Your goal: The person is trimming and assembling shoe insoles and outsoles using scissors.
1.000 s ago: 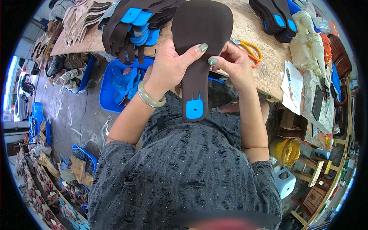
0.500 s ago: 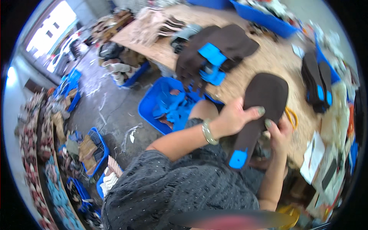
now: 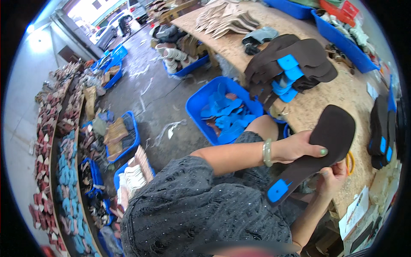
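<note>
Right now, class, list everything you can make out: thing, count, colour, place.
flat piece: one, dark brown, right of centre
stacked pieces: many, dark brown and blue, on table
curved pieces: many, beige, table's far end
table: one, tan, right
bins: several, blue, floor and table
handle: one, yellow, on table
paper: count unclear, white, lower right
shelved pieces: many, red and blue, left
clothing: dark grey, lower centre
left hand: one, bare, holding flat piece
right hand: one, bare, at piece's edge

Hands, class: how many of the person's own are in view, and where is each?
2: the left hand grips the dark brown piece near its middle, thumb on top; the right hand is at that piece's right edge. Some left-hand fingers are hidden beneath.
</note>
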A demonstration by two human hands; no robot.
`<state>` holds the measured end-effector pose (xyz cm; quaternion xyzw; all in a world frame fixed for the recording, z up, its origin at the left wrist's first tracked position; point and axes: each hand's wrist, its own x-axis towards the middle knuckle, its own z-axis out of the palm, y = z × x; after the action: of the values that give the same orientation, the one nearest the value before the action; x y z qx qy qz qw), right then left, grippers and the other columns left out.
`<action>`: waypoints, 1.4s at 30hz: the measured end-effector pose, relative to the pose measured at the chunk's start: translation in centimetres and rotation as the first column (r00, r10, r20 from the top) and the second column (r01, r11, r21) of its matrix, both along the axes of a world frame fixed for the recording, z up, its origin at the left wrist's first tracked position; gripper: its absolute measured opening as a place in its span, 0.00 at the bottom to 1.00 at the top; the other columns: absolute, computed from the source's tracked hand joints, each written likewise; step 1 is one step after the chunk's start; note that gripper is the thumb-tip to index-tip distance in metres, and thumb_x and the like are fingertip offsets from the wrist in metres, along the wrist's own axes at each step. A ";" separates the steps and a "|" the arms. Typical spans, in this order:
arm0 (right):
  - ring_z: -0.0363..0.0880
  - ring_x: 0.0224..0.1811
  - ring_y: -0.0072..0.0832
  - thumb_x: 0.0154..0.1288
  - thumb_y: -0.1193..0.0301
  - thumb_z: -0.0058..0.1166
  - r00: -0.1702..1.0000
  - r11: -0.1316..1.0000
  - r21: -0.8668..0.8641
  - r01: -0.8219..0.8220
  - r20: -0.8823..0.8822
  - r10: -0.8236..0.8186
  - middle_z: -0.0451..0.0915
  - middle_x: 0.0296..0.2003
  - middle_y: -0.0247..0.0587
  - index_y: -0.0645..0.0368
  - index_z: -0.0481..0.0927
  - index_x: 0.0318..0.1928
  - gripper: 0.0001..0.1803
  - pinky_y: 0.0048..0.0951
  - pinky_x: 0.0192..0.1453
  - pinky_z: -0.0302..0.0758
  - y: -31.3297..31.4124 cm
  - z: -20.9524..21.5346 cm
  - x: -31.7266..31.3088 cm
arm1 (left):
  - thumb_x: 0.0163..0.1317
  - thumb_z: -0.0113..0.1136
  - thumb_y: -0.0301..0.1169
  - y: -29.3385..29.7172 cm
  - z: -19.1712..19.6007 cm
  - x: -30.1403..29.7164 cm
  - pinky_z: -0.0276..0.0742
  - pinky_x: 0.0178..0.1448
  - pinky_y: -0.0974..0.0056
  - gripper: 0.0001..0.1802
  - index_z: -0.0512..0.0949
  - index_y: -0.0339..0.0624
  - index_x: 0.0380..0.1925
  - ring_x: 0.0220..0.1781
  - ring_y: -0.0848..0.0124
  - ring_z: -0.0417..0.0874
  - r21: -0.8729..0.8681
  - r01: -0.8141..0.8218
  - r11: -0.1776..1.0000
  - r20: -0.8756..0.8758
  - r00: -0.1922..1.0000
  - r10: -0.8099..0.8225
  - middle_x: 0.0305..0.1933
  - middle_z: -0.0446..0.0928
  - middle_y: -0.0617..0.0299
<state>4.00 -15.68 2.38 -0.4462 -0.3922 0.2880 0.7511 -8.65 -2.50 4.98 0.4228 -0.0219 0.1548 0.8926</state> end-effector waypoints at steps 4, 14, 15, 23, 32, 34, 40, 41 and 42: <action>0.75 0.33 0.19 0.54 0.74 0.65 0.990 0.981 0.136 -0.138 0.039 0.134 0.78 0.33 0.36 0.62 0.73 0.35 0.13 0.20 0.39 0.73 0.1 -0.2 0.2 | 0.68 0.52 0.43 -0.5 -1.1 1.1 0.79 0.35 0.70 0.28 0.61 0.39 0.60 0.32 0.75 0.80 0.124 0.102 0.987 -0.126 0.988 -0.086 0.37 0.75 0.61; 0.69 0.27 0.17 0.59 0.79 0.58 0.934 0.943 -0.227 0.244 0.318 -0.166 0.72 0.24 0.30 0.62 0.73 0.29 0.06 0.20 0.33 0.68 1.5 -1.4 -2.7 | 0.72 0.29 0.54 -0.7 -5.4 -1.9 0.76 0.37 0.68 0.38 0.36 0.43 0.72 0.35 0.70 0.77 0.595 0.066 0.801 -0.349 0.919 0.184 0.40 0.72 0.56; 0.69 0.27 0.17 0.60 0.78 0.57 0.945 0.935 -0.261 0.238 0.285 -0.161 0.72 0.24 0.30 0.62 0.73 0.30 0.05 0.20 0.33 0.68 1.5 -1.3 -2.9 | 0.72 0.29 0.54 -0.6 -6.1 -1.8 0.76 0.37 0.68 0.38 0.36 0.43 0.72 0.35 0.70 0.77 0.585 0.072 0.808 -0.353 0.919 0.173 0.40 0.72 0.56; 0.74 0.29 0.15 0.67 0.77 0.50 0.942 0.930 -0.303 0.209 0.317 -0.108 0.76 0.28 0.31 0.66 0.77 0.38 0.05 0.18 0.35 0.71 2.5 -1.8 -2.4 | 0.73 0.37 0.48 -0.1 -5.7 -1.9 0.75 0.39 0.66 0.26 0.71 0.33 0.45 0.32 0.71 0.79 0.671 -0.060 0.739 -0.220 0.936 0.276 0.31 0.77 0.59; 0.79 0.40 0.25 0.71 0.71 0.46 0.953 0.940 -0.202 0.274 -0.076 -0.294 0.80 0.41 0.41 0.66 0.74 0.50 0.13 0.25 0.47 0.75 -0.7 -3.8 -1.0 | 0.73 0.40 0.39 1.7 -3.8 0.3 0.75 0.34 0.72 0.20 0.74 0.32 0.42 0.30 0.76 0.78 0.300 -0.072 0.951 -0.197 0.971 0.135 0.30 0.78 0.61; 0.78 0.45 0.27 0.70 0.69 0.47 0.958 0.963 -0.263 0.063 -0.254 -0.132 0.78 0.46 0.42 0.67 0.69 0.58 0.20 0.26 0.49 0.74 -0.6 -3.5 -2.6 | 0.73 0.42 0.41 1.2 -3.3 1.4 0.79 0.41 0.71 0.21 0.73 0.31 0.46 0.37 0.74 0.83 0.150 -0.134 0.980 -0.190 0.968 0.162 0.38 0.81 0.57; 0.78 0.49 0.30 0.63 0.69 0.56 0.950 0.967 -0.229 -0.108 -0.309 0.033 0.77 0.49 0.42 0.66 0.61 0.62 0.30 0.34 0.53 0.77 -0.2 -5.8 -5.2 | 0.72 0.37 0.50 1.3 -5.9 4.2 0.68 0.65 0.59 0.31 0.62 0.33 0.61 0.59 0.64 0.74 0.050 -0.020 0.999 0.007 1.000 0.020 0.59 0.71 0.51; 0.79 0.48 0.31 0.64 0.69 0.55 0.913 0.968 -0.191 -0.163 -0.402 0.074 0.76 0.49 0.42 0.65 0.62 0.61 0.28 0.34 0.52 0.77 -0.1 -5.3 -5.1 | 0.72 0.37 0.50 1.8 -5.8 4.1 0.68 0.65 0.59 0.31 0.62 0.33 0.61 0.59 0.64 0.74 0.042 -0.016 0.999 0.009 1.000 0.016 0.59 0.71 0.51; 0.80 0.46 0.32 0.65 0.69 0.54 0.867 0.966 -0.145 -0.213 -0.484 0.119 0.76 0.49 0.43 0.64 0.62 0.60 0.26 0.33 0.52 0.77 0.0 -5.0 -4.8 | 0.73 0.37 0.49 2.4 -5.3 4.2 0.67 0.66 0.58 0.30 0.63 0.33 0.61 0.60 0.64 0.73 -0.086 0.002 0.996 0.011 1.000 -0.001 0.59 0.71 0.51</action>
<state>-0.84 -15.72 -2.66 -0.3980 -0.2052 0.4882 0.7491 -4.48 -0.06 -0.29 0.3832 -0.0204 0.1573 0.9099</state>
